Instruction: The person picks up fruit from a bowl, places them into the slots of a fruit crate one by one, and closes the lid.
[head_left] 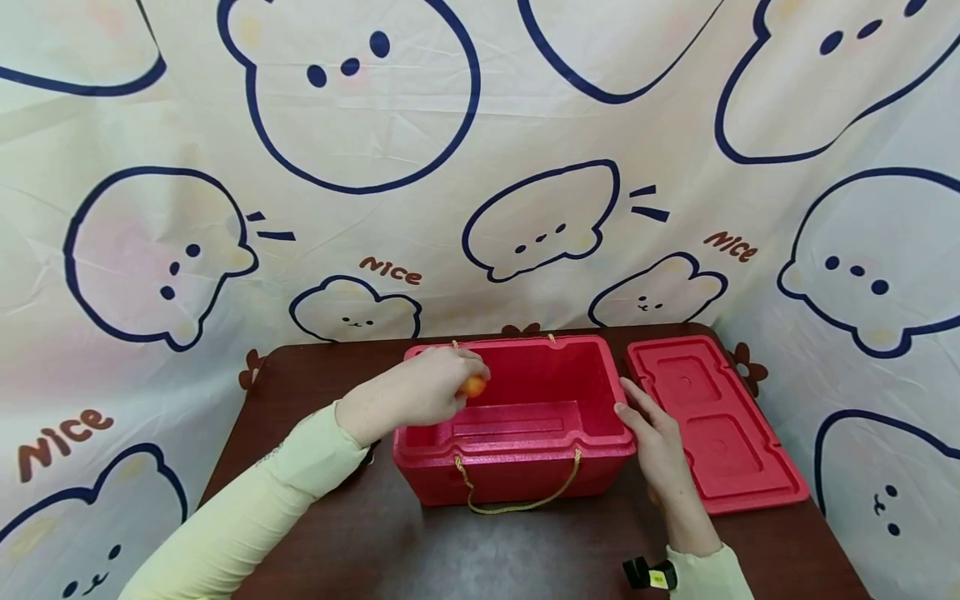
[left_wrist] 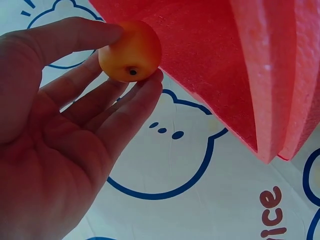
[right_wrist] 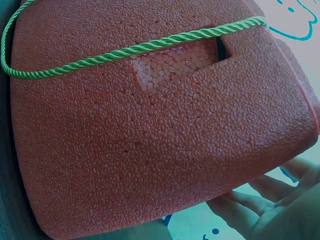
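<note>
The left grip held a small orange-yellow fruit between thumb and fingertips, keeping it at the left part of the opening of a red box, a dark spot showing on its skin. The right grip, loosely spread with its fingers nearly straight, rested against the box's right end. The box stood on a dark brown desk, a cord handle hanging at its front and a red lid lying flat to its right.
</note>
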